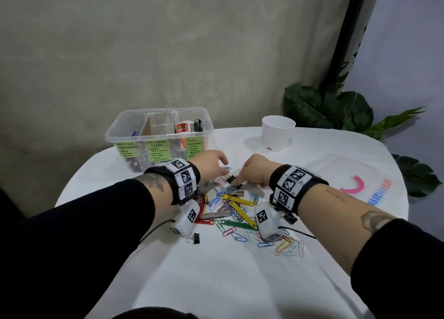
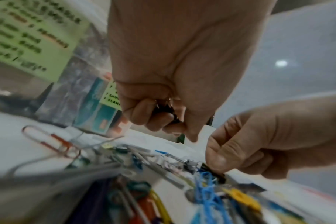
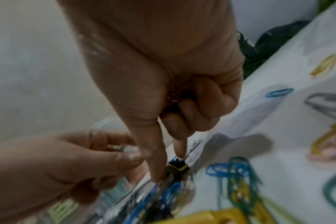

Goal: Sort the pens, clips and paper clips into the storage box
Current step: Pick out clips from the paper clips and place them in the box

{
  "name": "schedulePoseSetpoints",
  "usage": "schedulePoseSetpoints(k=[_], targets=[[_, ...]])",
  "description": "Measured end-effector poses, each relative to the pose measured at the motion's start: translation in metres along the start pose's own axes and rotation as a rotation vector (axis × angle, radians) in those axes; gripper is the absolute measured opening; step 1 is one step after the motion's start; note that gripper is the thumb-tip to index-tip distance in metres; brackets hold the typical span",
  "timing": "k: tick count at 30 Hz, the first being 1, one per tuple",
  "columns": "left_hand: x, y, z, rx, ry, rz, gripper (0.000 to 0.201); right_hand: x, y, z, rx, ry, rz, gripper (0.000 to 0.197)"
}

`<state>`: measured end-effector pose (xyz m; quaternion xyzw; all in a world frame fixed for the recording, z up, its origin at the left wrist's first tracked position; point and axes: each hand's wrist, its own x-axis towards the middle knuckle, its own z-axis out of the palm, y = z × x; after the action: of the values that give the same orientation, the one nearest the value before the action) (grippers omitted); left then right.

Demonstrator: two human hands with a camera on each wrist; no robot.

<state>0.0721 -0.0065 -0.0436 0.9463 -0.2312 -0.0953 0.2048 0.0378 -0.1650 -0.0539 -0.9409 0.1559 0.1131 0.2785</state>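
A pile of coloured paper clips [image 1: 236, 222], flat strip clips and binder clips lies on the white table [image 1: 216, 270]. My left hand [image 1: 222, 168] hovers over the pile's far edge, fingers curled round small dark clips [image 2: 164, 108] in the palm. My right hand [image 1: 237, 182] points down beside it, thumb and forefinger pinching a black binder clip [image 3: 179, 166] on the pile, while its other fingers curl round more dark clips [image 3: 173, 106]. The clear storage box [image 1: 113, 136] with green labels stands just behind the left hand.
A white cup [image 1: 277, 132] stands at the back right. The clear lid [image 1: 374, 174] with a pink handle lies right of my right forearm. Loose black binder clips [image 1: 195, 238] lie near both wrists. Green plant leaves [image 1: 336, 112] edge the table's far right.
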Motion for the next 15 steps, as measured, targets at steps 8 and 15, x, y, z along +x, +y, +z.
schedulePoseSetpoints(k=[8, 15], targets=[[0.012, 0.013, 0.012, 0.327, -0.112, 0.071, 0.035, -0.005, 0.005, 0.001, 0.16, -0.119, 0.082, 0.025], [0.005, 0.005, 0.006, -0.476, -0.179, -0.221, 0.038, -0.017, 0.025, -0.02, 0.615, -0.174, 0.1, 0.023]])
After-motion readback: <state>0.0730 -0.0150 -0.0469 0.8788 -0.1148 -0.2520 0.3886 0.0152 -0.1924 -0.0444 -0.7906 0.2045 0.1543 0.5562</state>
